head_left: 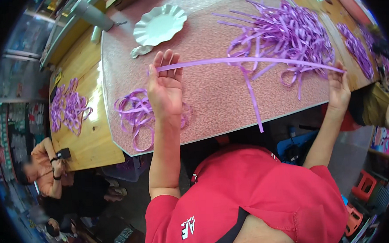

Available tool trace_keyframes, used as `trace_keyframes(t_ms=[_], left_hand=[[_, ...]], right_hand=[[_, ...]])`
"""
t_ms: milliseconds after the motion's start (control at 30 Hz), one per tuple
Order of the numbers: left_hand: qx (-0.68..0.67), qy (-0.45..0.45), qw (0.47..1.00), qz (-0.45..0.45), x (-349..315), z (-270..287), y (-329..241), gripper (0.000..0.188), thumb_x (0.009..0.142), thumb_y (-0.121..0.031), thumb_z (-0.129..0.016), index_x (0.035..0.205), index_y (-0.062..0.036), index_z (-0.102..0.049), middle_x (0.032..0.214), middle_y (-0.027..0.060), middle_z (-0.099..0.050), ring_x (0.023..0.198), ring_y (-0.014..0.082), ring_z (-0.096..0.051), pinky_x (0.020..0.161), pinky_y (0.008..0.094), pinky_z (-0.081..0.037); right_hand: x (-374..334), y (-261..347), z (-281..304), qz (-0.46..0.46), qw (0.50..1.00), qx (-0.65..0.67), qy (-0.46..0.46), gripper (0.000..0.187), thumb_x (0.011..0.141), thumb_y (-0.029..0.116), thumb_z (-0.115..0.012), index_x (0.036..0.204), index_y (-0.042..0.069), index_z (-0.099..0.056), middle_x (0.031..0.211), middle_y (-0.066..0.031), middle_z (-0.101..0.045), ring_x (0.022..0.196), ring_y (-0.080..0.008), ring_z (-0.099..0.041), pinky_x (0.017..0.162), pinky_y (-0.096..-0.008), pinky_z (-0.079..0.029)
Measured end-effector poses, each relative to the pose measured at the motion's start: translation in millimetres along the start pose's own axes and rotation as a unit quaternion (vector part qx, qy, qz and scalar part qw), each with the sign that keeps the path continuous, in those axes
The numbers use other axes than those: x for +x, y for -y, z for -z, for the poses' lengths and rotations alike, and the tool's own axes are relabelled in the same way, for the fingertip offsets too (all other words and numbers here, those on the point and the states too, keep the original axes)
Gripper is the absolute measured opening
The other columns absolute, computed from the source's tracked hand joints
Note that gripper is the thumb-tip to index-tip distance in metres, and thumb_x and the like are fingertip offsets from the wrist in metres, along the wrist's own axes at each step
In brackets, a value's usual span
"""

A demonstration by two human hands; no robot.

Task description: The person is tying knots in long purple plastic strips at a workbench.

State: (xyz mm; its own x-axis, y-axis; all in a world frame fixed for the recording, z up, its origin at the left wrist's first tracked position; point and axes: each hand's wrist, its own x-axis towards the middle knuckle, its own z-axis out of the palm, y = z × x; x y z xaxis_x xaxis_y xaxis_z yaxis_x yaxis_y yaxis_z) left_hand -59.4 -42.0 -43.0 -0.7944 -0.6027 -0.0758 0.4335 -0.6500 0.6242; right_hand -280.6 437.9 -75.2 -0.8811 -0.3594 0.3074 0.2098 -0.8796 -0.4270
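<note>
A flat purple ribbon strap (pixel 244 60) stretches almost straight between my two hands, above the table. One end is pinched between the thumb and fingers of my left hand (pixel 166 85), its palm partly turned up. My right hand (pixel 338 87) grips the other end near the table's right side. Behind the strap lies a big tangled heap of purple straps (pixel 291 33), with one loose strap end (pixel 254 103) hanging over the table's front edge. Beside my left wrist rests a smaller pile of purple straps (pixel 134 109), partly hidden by my forearm.
A pink speckled cover (pixel 211 107) lies on the table, holding a white scalloped plate (pixel 159 25). More purple straps (pixel 70 106) lie on the wooden tabletop at left, others (pixel 356 51) at far right. A grey cup (pixel 92 16) stands far left. A person in orange (pixel 45 169) sits at left.
</note>
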Motion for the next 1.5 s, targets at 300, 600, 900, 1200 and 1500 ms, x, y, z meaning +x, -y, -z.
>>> trace_keyframes(t_ms=[300,600,900,1200,1500], left_hand=[[0.231,0.057,0.966,-0.100,-13,-7,-12,0.036,0.107,-0.025,-0.041,0.121,0.0010,-0.062,0.106,0.0133,-0.069,0.101,0.0225,-0.066,0.096,0.0365,-0.050],[0.445,0.226,0.862,-0.084,-55,-47,15,0.035,0.107,-0.022,-0.043,0.129,-0.0001,-0.059,0.121,0.0119,-0.064,0.107,0.0175,-0.063,0.095,0.0315,-0.048],[0.432,0.200,0.874,-0.099,-64,-60,13,0.037,0.107,-0.023,-0.042,0.132,-0.0037,-0.059,0.146,0.0115,-0.048,0.131,0.0215,-0.047,0.110,0.0367,-0.035],[0.477,0.246,0.831,-0.144,-59,-62,12,0.031,0.104,-0.019,-0.048,0.119,0.0023,-0.065,0.122,0.0152,-0.064,0.115,0.0233,-0.060,0.097,0.0340,-0.047],[0.588,0.244,0.756,-0.152,-57,-61,8,0.022,0.098,-0.009,-0.056,0.112,0.0035,-0.066,0.113,0.0177,-0.067,0.102,0.0316,-0.066,0.083,0.0384,-0.051]], right_hand=[[8,-28,-39,0.037,0.980,-0.139,-0.139,0.026,0.101,0.009,-0.052,0.121,-0.008,-0.053,0.093,-0.0084,-0.060,0.063,-0.0075,-0.041,0.056,-0.0206,-0.035],[-11,-205,-208,-0.128,0.825,-0.532,0.142,0.024,0.096,0.007,-0.057,0.117,-0.001,-0.066,0.085,0.0054,-0.059,0.071,-0.0003,-0.046,0.060,-0.0168,-0.036],[-9,-236,-207,-0.360,0.853,-0.361,0.111,0.023,0.097,0.021,-0.063,0.104,0.000,-0.066,0.092,0.0005,-0.062,0.088,-0.0050,-0.056,0.075,-0.0236,-0.047],[-15,-237,-194,-0.303,0.875,-0.348,0.146,0.013,0.096,0.012,-0.064,0.103,0.001,-0.066,0.092,0.0021,-0.062,0.081,-0.0048,-0.056,0.071,-0.0218,-0.047],[-3,-227,-214,-0.020,0.806,-0.550,0.217,0.017,0.087,0.001,-0.070,0.105,0.001,-0.071,0.088,-0.0044,-0.062,0.076,-0.0093,-0.058,0.063,-0.0223,-0.044]])
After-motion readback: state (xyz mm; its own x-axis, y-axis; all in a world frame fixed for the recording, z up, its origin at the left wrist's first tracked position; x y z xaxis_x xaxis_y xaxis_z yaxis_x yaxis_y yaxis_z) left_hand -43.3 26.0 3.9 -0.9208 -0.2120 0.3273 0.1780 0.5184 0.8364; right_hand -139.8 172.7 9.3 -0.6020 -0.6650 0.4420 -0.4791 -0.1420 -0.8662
